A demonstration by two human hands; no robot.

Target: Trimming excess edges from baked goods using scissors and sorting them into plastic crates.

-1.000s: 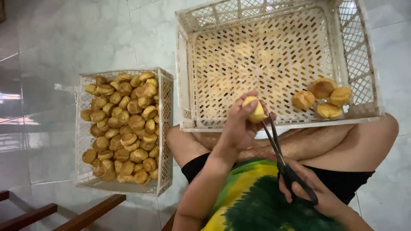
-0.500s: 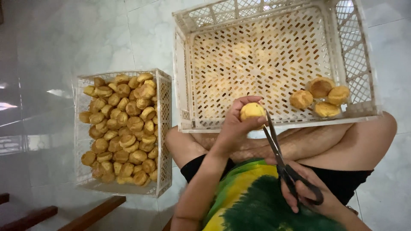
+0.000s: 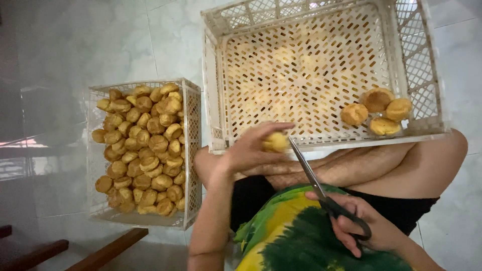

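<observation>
Half the small pastry [image 3: 275, 142] is hidden and blurry inside the left hand [image 3: 249, 150], which pinches it just below the near rim of the big white crate [image 3: 217, 105], so its shape is hard to read. Right hand [image 3: 369, 228] grips the scissors [image 3: 329, 200] by the loops, blades close together, long axis running up-left with the tip touching the pastry. That big crate above the hands holds four pastries [image 3: 377, 111], while the smaller crate [image 3: 192, 150] left of the left hand is piled with puffs [image 3: 143, 150].

The person wears a tie-dye top [image 3: 296, 236] in green and yellow, with a dark green patch spreading across its middle, and black shorts [image 3: 401, 211] below it. Both arms are bare, with no sleeves, watch or rings showing.
</observation>
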